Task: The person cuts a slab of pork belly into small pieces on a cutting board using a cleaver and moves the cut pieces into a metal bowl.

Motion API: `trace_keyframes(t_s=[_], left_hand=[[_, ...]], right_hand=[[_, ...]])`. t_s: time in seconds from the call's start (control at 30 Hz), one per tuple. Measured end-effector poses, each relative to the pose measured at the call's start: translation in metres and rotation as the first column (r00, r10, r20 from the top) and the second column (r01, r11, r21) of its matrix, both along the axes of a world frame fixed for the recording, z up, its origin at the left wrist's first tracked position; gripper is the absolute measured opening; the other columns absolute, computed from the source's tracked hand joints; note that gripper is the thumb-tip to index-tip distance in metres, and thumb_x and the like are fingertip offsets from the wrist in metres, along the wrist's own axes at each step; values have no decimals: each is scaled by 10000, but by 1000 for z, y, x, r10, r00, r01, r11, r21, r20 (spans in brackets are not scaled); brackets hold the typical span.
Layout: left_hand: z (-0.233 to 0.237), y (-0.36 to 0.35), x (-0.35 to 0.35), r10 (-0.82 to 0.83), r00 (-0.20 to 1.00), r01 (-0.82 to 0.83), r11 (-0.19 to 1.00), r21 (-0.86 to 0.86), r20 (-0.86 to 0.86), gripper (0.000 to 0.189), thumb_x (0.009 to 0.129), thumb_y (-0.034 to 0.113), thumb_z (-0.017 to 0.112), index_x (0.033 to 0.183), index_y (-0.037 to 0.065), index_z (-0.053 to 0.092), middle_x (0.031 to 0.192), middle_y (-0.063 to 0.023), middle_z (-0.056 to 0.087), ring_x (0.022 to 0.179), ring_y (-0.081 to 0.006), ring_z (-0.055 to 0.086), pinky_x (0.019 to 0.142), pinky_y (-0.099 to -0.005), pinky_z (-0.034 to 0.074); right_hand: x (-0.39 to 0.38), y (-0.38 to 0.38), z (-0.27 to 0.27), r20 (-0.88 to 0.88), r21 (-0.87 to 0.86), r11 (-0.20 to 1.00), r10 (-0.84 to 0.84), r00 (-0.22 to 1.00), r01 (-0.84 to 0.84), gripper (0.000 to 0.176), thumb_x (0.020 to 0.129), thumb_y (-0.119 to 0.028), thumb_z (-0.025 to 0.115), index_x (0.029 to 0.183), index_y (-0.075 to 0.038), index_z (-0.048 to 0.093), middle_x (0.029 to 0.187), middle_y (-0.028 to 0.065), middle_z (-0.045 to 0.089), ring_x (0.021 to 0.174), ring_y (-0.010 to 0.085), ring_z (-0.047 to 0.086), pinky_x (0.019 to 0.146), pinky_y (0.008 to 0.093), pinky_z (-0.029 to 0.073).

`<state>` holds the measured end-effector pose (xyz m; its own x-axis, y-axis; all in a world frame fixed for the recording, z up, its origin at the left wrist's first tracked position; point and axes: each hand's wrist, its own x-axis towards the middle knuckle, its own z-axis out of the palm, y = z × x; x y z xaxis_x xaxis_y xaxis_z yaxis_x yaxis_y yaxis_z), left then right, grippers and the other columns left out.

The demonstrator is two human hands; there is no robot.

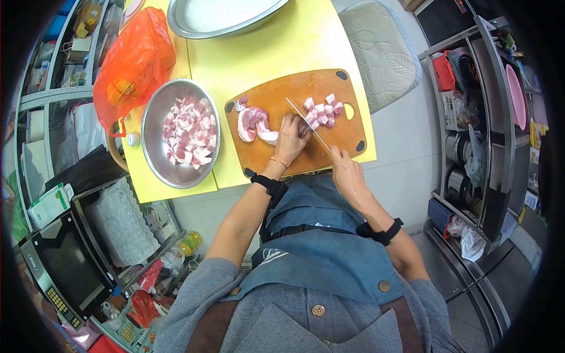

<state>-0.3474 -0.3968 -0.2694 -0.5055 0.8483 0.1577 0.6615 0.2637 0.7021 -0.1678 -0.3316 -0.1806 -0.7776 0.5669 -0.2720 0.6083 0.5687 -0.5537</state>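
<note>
My right hand (349,176) is closed round the handle of a knife (308,124), whose thin blade slants up and left over the brown cutting board (321,82). Curled fingers of my left hand (288,143) hold a strip of raw meat against the board, right beside the blade; the held part is mostly hidden under the fingers. Cut meat cubes (323,111) lie on the blade's far side. Left of my left hand, a longer pink-and-white piece of raw meat (252,122) lies curved on the board.
A steel bowl (146,132) of cut meat stands left of the board on the yellow table (235,59). Behind it sits a red plastic bag (138,65). A steel basin (229,30) holds whitish contents at the far edge. A cushioned seat (379,53) and shelves flank the table.
</note>
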Motion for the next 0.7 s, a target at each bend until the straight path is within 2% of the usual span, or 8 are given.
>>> trace_keyframes(t_s=[0.1,0.2,0.37,0.47,0.6,0.7], left_hand=[[-2,0,-2,0,1000,0,1000,16,9,329,681,59,692,957,-28,535,983,-186,523,933,-367,512,826,-419,449],[-4,1,-3,-10,1000,9,999,43,21,346,677,45,693,970,-30,525,976,-186,518,933,-368,509,826,-419,445],[2,0,-5,-13,999,10,998,60,44,334,690,46,686,968,-31,518,988,-186,512,941,-365,510,824,-415,445],[13,-1,-5,-5,993,0,999,43,115,328,689,49,684,956,-34,513,995,-193,501,946,-366,504,824,-415,442],[16,-2,-2,-15,999,15,1000,-5,35,331,685,52,688,955,-35,518,1006,-198,499,953,-370,502,830,-414,442],[10,-2,-3,-12,1000,13,999,-33,18,343,685,50,690,972,-37,523,1012,-199,515,963,-371,507,841,-415,442]], right_hand=[[20,-2,10,-3,-44,999,-9,1000,8,312,878,-31,453,1190,-17,447,869,260,557,682,464,579,604,532,466],[30,-3,17,87,-59,998,14,996,-9,304,890,-35,448,1193,-5,445,865,268,562,683,468,578,601,534,465],[26,0,22,73,-76,997,18,997,-12,274,893,-30,447,1165,1,444,835,264,552,672,470,571,580,533,456],[19,2,28,54,-62,998,15,998,-11,253,891,-24,445,1144,-6,444,834,260,545,667,468,568,572,531,452],[17,1,24,36,-43,999,15,999,-14,258,882,-12,436,1140,-19,439,848,255,544,664,464,570,576,532,454],[15,1,25,89,-21,999,43,995,-41,337,828,27,433,1163,-2,433,853,268,544,675,438,604,580,508,483]])
